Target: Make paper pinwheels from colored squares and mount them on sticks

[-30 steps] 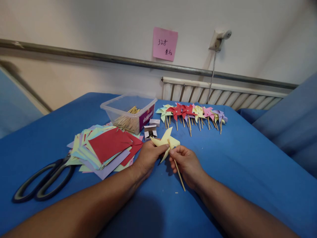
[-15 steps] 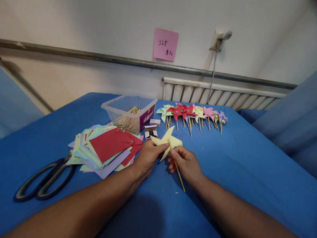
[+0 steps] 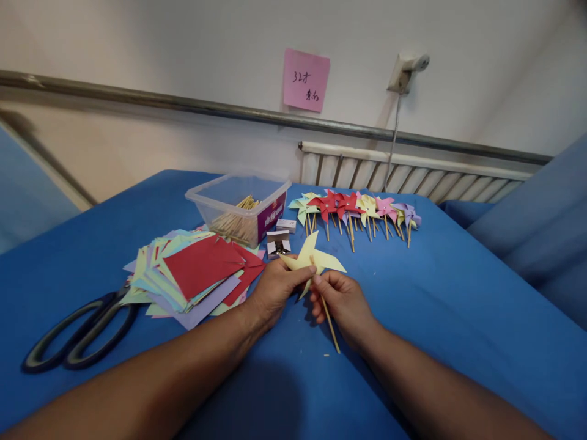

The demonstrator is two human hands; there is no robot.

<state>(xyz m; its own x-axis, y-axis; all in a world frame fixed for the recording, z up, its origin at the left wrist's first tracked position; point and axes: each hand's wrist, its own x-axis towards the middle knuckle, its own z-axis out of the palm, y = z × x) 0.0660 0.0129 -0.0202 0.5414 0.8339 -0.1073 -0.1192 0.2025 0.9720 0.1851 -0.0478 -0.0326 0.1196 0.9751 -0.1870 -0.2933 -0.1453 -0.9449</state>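
1. Blue cloth [image 3: 458, 305] covers the work surface under both forearms.
2. Right hand [image 3: 345, 304] pinches a wooden stick [image 3: 329, 321], its lower end slanting toward the camera.
3. Left hand [image 3: 274, 289] grips the yellow pinwheel [image 3: 312, 260] at the stick's top, just above the cloth.
4. Scissors [image 3: 76, 339] lie at left, beside a stack of coloured paper squares [image 3: 197, 272].
5. Farther back: a clear tub of sticks [image 3: 238, 208], then a row of finished pinwheels [image 3: 355, 211] near the wall.

Pink note's [image 3: 306, 80] handwriting is too small to read.
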